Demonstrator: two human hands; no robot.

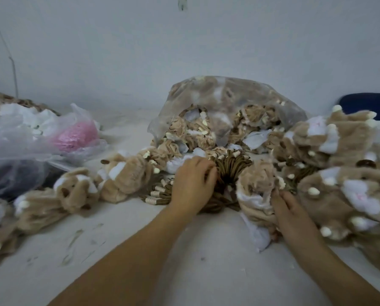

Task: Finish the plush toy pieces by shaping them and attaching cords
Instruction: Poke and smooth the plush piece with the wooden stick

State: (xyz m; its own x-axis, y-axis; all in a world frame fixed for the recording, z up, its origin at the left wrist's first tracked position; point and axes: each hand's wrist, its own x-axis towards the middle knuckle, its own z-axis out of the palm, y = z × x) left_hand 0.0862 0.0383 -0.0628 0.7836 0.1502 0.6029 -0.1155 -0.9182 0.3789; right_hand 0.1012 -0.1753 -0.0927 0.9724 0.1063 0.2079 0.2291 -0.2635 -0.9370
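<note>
A bundle of brown cords with pale end caps lies in the middle of the table, in front of a clear bag. My left hand reaches into the bundle, its fingers curled among the cords; whether it holds one is hidden. My right hand grips a tan and white plush piece just right of the cords, fingers dug into its fabric. Finished-looking plush pieces with pale knobs are piled at the right. More plush pieces lie at the left.
A clear plastic bag stuffed with inside-out plush skins stands behind the cords. Thin plastic bags, one holding something pink, sit at the left. A dark blue object is at the far right. The white table shows bare surface near me.
</note>
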